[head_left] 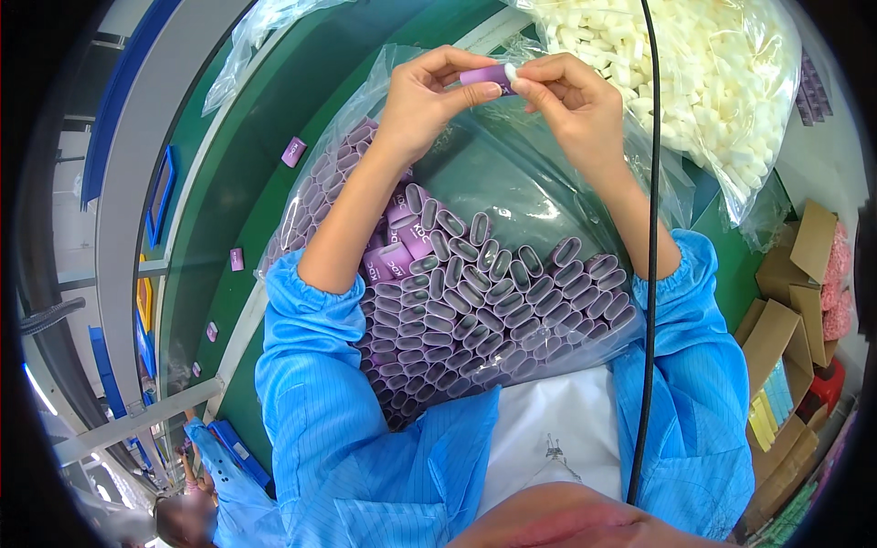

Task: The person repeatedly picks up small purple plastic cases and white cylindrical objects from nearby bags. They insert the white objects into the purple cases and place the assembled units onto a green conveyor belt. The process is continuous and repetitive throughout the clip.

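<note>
Out in front of me, my left hand [422,99] is closed round a short purple oval casing [482,77], thumb below and fingers above. My right hand [577,102] pinches a small white piece [511,71] against the casing's right end; how deep it sits there is hidden by the fingertips. Below both hands lies a clear plastic bag [512,178] full of purple oval casings [475,301], most standing with their hollow ends up and several on their sides. Beyond my right hand is another clear bag, filled with small cream-white pieces [681,78].
Loose purple casings [293,152] lie spaced along the green belt [265,205] at left. A black cable [653,210] hangs down past my right arm. Open cardboard boxes [776,342] stand at right, near pink items [837,283]. Another person in blue [233,484] is at lower left.
</note>
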Available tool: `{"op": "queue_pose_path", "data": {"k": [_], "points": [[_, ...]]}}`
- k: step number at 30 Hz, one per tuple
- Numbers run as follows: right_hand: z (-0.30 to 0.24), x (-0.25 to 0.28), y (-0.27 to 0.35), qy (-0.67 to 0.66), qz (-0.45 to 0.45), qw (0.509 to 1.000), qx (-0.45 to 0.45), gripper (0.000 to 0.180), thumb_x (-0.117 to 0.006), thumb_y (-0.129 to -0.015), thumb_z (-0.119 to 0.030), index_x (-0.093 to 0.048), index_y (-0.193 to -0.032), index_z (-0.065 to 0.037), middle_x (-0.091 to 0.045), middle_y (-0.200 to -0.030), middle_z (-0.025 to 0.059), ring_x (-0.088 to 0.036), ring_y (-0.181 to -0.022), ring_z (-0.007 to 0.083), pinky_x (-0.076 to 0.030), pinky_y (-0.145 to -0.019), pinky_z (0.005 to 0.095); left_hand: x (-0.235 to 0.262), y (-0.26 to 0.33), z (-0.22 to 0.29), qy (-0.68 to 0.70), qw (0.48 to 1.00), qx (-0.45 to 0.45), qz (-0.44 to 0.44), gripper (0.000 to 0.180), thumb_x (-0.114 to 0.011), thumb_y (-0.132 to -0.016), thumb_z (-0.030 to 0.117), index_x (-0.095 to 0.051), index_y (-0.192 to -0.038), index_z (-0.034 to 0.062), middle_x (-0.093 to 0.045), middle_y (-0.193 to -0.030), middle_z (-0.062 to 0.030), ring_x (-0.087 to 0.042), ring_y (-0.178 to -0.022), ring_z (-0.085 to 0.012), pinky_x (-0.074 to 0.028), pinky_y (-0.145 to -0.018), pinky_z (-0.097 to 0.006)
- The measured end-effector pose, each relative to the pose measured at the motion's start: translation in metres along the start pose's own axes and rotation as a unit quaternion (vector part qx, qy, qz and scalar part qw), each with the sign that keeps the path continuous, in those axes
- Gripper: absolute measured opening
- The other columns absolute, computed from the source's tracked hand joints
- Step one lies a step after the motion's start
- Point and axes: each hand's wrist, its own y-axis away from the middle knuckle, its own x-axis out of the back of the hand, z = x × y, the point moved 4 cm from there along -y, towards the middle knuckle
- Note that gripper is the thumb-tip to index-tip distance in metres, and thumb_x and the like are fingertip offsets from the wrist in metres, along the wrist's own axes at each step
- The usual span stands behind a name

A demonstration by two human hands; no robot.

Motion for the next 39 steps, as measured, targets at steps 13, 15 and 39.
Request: {"op": "queue_pose_path", "data": {"k": [13,15,39], "points": [[-0.004,0.008,0.000,0.063,0.005,0.992,0.108,0.009,-0.065,-0.081,0.001,-0.067,-0.090,0.001,-0.068,-0.088,0.0078,-0.065,-0.082,0.0151,-0.052,-0.072,0.0269,-0.011,0.004,-0.014,0.202,0.976,0.076,0.005,0.024,-0.063,-0.087,0.009,-0.059,-0.108,-0.0001,-0.062,-0.106,-0.0111,-0.062,-0.096,-0.0188,-0.052,-0.091,-0.037],[-0.009,0.008,-0.001,0.120,-0.006,0.977,0.175,0.008,-0.064,-0.081,0.002,-0.066,-0.089,0.001,-0.068,-0.087,0.0083,-0.066,-0.082,0.0165,-0.052,-0.072,0.0276,-0.015,0.006,-0.013,0.234,0.969,0.082,0.011,0.024,-0.063,-0.087,0.009,-0.059,-0.109,0.0000,-0.062,-0.106,-0.0111,-0.062,-0.096,-0.0187,-0.053,-0.091,-0.037],[0.040,0.058,-0.037,0.643,0.010,0.766,0.001,0.038,-0.064,-0.083,-0.041,-0.068,-0.088,-0.003,-0.065,-0.070,0.0132,-0.063,-0.071,0.0289,-0.049,-0.062,0.0384,0.228,0.004,-0.037,-0.642,0.705,0.224,0.202,0.077,-0.070,-0.068,0.057,-0.056,-0.121,0.0031,-0.064,-0.105,-0.0162,-0.062,-0.087,-0.0267,-0.049,-0.080,-0.036]]}}
